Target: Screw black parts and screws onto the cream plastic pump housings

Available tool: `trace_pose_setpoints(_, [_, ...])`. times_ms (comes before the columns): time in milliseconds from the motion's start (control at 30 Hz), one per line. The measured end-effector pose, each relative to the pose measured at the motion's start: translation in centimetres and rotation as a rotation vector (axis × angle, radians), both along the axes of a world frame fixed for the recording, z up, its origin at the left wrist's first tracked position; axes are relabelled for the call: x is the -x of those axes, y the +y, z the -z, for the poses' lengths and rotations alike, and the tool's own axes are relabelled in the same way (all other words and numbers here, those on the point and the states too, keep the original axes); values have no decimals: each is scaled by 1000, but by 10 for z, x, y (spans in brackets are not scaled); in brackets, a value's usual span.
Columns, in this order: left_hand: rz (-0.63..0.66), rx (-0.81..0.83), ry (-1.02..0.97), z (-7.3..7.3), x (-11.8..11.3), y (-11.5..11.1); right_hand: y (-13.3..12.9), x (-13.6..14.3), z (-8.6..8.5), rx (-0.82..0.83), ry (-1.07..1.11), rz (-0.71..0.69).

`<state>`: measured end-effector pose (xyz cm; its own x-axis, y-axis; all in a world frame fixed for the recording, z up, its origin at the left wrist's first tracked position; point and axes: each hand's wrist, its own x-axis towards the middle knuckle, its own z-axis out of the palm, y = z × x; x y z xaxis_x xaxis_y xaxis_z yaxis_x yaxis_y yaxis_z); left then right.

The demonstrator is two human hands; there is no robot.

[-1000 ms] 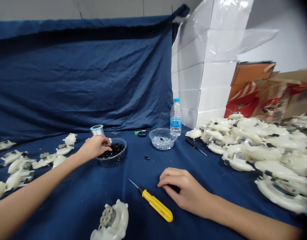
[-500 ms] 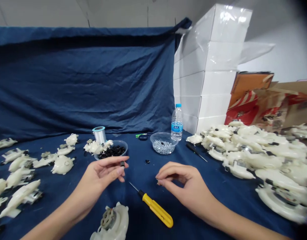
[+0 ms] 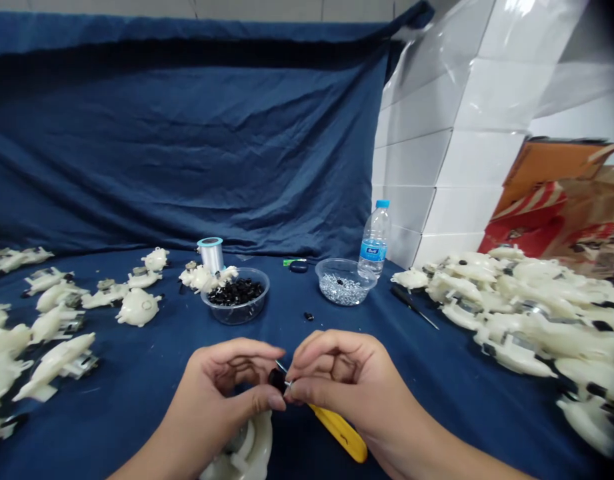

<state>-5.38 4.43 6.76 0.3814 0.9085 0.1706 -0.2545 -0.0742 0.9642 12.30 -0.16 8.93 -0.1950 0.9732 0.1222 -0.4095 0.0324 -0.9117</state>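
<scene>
My left hand pinches a small black plastic part between thumb and fingers. From the right, my right hand grips a small silver screw, its tip at or against the black part. Under the hands lies a yellow-handled screwdriver, its middle covered by my right hand. A cream plastic housing with a grey motor is below my left hand, partly hidden by it.
Behind stand a clear bowl of black parts and a clear bowl of screws, with a water bottle and a thread spool. Cream housings lie left and in a heap right. A black screwdriver lies beside the heap.
My hands, apart before, have come together in front of me, bringing the screw to the black part. The view has shifted, so the background sits further right.
</scene>
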Motion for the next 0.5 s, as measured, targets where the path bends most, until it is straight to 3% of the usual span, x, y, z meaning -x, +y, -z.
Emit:
trace_pose_setpoints(100, [-47, -184, 40, 2, 1, -2, 1, -2, 4, -13, -15, -12])
trace_pose_setpoints(167, [-72, -217, 32, 4, 2, -4, 3, -4, 5, -37, -38, -13])
trace_pose_setpoints(333, [-23, -80, 4, 7, 7, -4, 5, -6, 6, -143, -54, -6])
trace_pose_setpoints(500, [-56, 40, -7, 8, 7, -3, 6, -5, 7, -183, -29, -35])
